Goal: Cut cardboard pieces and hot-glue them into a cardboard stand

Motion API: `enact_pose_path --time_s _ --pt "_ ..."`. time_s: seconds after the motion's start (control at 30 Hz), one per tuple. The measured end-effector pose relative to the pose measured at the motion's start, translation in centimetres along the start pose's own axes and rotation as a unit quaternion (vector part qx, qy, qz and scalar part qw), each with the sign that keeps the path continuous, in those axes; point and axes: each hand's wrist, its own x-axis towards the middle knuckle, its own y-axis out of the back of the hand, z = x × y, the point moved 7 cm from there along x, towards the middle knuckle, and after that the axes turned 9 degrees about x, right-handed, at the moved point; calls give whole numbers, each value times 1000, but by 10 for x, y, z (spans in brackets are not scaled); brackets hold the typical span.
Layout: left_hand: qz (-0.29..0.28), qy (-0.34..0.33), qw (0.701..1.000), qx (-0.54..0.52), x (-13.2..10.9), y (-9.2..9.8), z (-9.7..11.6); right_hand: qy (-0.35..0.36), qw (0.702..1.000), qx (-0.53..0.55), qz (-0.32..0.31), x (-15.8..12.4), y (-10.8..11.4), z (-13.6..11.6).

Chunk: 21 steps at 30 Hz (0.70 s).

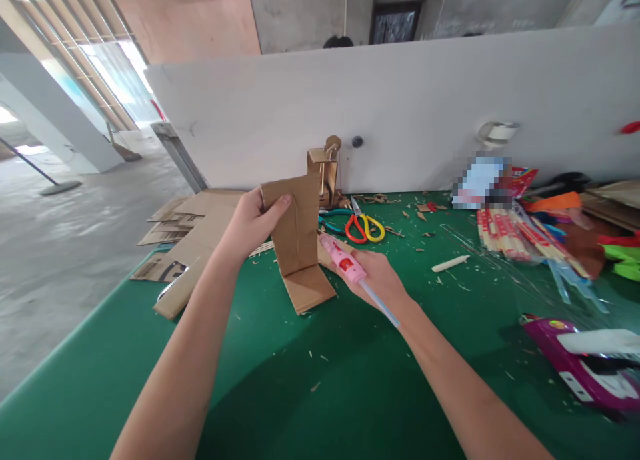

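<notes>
My left hand (pixel 250 223) grips the upper left edge of a folded cardboard piece (pixel 295 237), its thumb lying on the near face. The upright panel carries a thin line down its middle, and the lower flap bends toward me over the table. In my right hand (pixel 377 277) is a pink glue gun (pixel 345 260), a translucent glue stick (pixel 379 302) jutting from its back end. Its nozzle end is close to the cardboard's right edge; whether they touch I cannot tell. A small cardboard structure (pixel 323 173) with a round disc on top stands behind the piece.
Scissors (pixel 367 227) with red and yellow handles lie beyond my right hand, beside teal-handled pliers (pixel 333 213). Cardboard sheets (pixel 210 213) are stacked at left. Wrapped sticks (pixel 505 233) and a purple-and-white device (pixel 580 367) occupy the right side. A white partition (pixel 410 107) borders the green table (pixel 280 393).
</notes>
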Motion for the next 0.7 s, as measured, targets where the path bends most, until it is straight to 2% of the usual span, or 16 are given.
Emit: enact_pose_path --time_s 0.17,0.3,0.47,0.53,0.7 --pt "2 -1 1000 7 0 1 0 -11 998 -39 -44 -4 -9 5" --pt "3 0 1000 9 1 1 -1 -34 997 -42 -52 -5 -15 12" --pt "-3 -1 1000 3 1 1 -2 -4 997 -53 -62 -6 -19 10" --pt "-4 -1 1000 1 1 1 -1 -4 999 -35 -39 -6 -10 5" --pt "-6 -8 1000 9 0 1 0 25 994 47 97 -6 27 -15"
